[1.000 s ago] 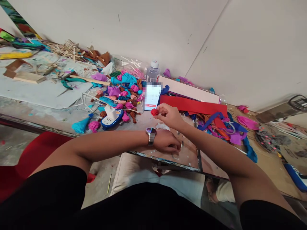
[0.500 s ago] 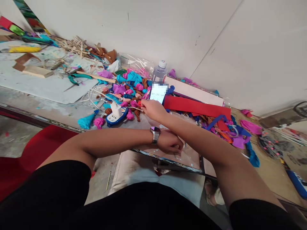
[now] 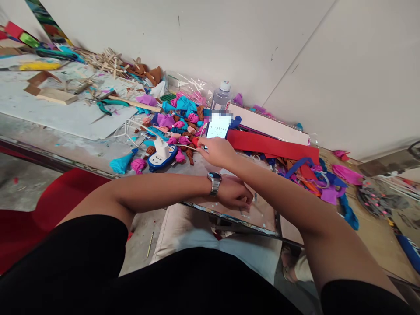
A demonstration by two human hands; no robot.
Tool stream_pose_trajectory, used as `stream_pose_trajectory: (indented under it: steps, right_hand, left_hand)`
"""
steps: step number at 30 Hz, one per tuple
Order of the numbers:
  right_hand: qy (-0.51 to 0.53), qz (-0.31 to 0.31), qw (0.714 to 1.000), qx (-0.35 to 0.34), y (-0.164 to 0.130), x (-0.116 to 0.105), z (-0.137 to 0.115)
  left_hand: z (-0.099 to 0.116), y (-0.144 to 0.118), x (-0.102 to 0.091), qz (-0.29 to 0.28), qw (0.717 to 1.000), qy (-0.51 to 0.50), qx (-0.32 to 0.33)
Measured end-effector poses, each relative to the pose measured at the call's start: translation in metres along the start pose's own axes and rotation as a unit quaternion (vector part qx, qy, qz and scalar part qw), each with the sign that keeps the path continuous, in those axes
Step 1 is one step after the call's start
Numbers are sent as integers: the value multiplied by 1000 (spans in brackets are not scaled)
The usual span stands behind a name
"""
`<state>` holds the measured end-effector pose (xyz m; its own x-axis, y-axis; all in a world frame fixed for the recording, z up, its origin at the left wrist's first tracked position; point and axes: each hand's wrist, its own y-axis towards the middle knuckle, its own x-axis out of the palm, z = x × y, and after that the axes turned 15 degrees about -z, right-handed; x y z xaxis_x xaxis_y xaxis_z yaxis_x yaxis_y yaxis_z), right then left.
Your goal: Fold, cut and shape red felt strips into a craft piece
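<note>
My right hand (image 3: 217, 151) reaches left over my left wrist, its thumb and fingertips pinched at a small red crepe paper flower (image 3: 195, 142). A white cable (image 3: 187, 146) runs close under those fingertips. Just behind this hand a phone (image 3: 217, 129) stands propped up with a lit timer. My left hand (image 3: 234, 194), with a watch (image 3: 214, 183) on its wrist, rests near the table's front edge. Its fingers are curled in, and anything inside them is hidden. Left of my right hand lies a heap of crepe paper flowers (image 3: 180, 124) in pink, blue, purple and brown.
A blue-and-white power socket (image 3: 164, 159) holds a white charger. A water bottle (image 3: 221, 96) stands behind the phone. Red crepe paper (image 3: 272, 144) and coloured scraps lie to the right. Farther left are green-handled pliers (image 3: 105, 105), a yellow cutter (image 3: 39, 66) and wood sticks (image 3: 105, 61).
The whole view has shifted slightly, moving the scene a little to the right. Both hands keep almost the same pose and place relative to the table.
</note>
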<state>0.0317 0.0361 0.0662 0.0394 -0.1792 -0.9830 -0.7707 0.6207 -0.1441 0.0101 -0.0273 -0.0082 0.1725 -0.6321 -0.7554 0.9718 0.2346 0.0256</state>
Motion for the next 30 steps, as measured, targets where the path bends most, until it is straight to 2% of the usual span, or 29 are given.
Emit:
stream_pose_trajectory:
  steps: [3, 6, 10, 13, 15, 18, 20, 24, 26, 27, 30]
  right_hand:
    - [45, 56, 997, -28, -24, -7, 23]
    - [52, 110, 992, -31, -47, -9, 69]
    - [-63, 93, 994, -4, -72, -2, 146]
    - [-137, 52, 989, 30, -85, 7, 183]
    - [-145, 39, 988, 25, -91, 13, 193]
    - [-137, 71, 987, 37, -96, 18, 197]
    - [-128, 121, 983, 53, -100, 18, 197]
    - [-76, 262, 959, 79, -119, 7, 195]
    - [-41, 318, 944, 78, -133, 2, 188]
    - [-26, 335, 939, 72, -141, 0, 183]
    - [0, 370, 928, 35, -165, 5, 167]
  left_hand:
    - [1, 0, -2, 11, 1000, 8, -7]
    - [-1, 0, -1, 38, 999, 5, 5]
    - [-3, 0, -1, 41, 999, 8, 26]
    - [-6, 0, 0, 35, 999, 19, 22]
    - [-7, -1, 0, 40, 999, 11, 22]
    - [-8, -2, -2, 51, 998, -29, 21]
    - [-7, -3, -4, 60, 996, -58, 15]
    - [-8, 0, -7, 93, 984, -150, -16]
    - [-11, 3, -8, 150, 957, -247, -37]
    - [-13, 4, -10, 193, 929, -312, -46]
    - [-21, 6, -18, 313, 798, -511, -62]
